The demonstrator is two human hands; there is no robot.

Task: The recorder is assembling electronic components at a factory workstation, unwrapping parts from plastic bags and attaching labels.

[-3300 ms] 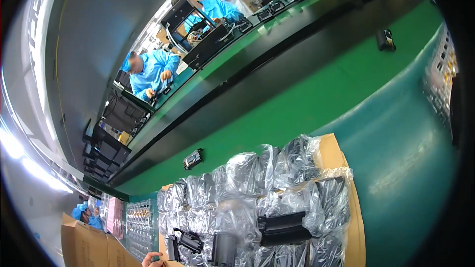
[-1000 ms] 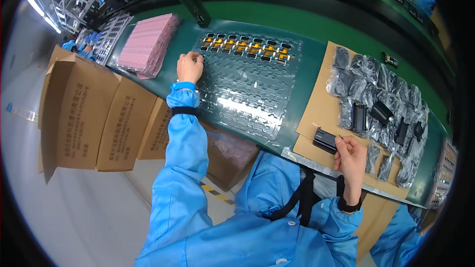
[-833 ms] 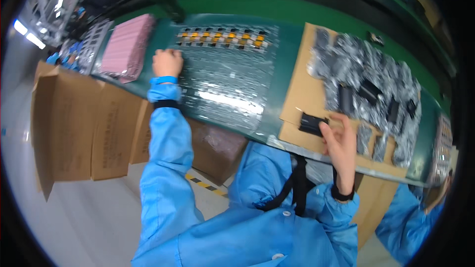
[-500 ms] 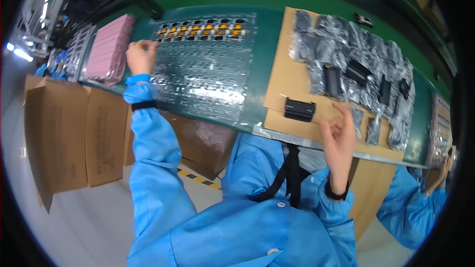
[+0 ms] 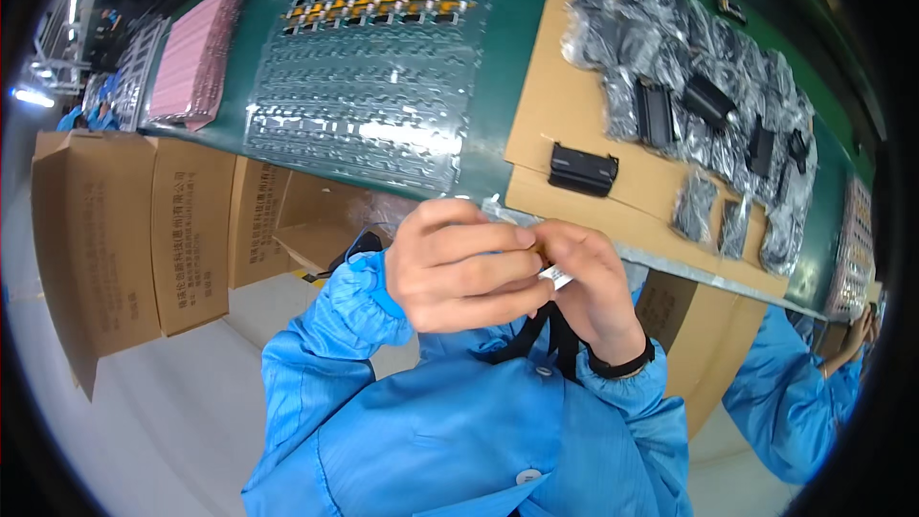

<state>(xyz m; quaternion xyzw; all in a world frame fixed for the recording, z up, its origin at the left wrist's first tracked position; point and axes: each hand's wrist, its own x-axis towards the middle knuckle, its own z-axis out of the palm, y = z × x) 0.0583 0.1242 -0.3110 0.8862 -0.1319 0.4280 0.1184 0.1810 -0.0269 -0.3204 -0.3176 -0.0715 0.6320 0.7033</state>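
Observation:
In front of my chest, my left hand (image 5: 461, 266) and my right hand (image 5: 595, 289) meet, fingertips pinched together. Between them is a small part with a white piece (image 5: 556, 277) showing; the fingers cover most of it. Beyond my hands lies a clear plastic tray (image 5: 359, 105), its far rows filled with small black, white and orange parts (image 5: 375, 6). Just past my right hand, a black plastic housing (image 5: 582, 170) rests on a cardboard sheet (image 5: 541, 115).
Many bagged black parts (image 5: 639, 38) cover the cardboard, with several unbagged black housings (image 5: 656, 115) on top. A pink bubble-wrap stack (image 5: 193, 57) stands at the left of the green bench (image 5: 503, 48). Open cartons (image 5: 191, 235) sit below left. At right, a co-worker's blue sleeve (image 5: 790, 393) shows.
My left hand has come from the tray's left edge to my chest. My right hand has moved left from beside the black housing to meet it. The view has shifted too.

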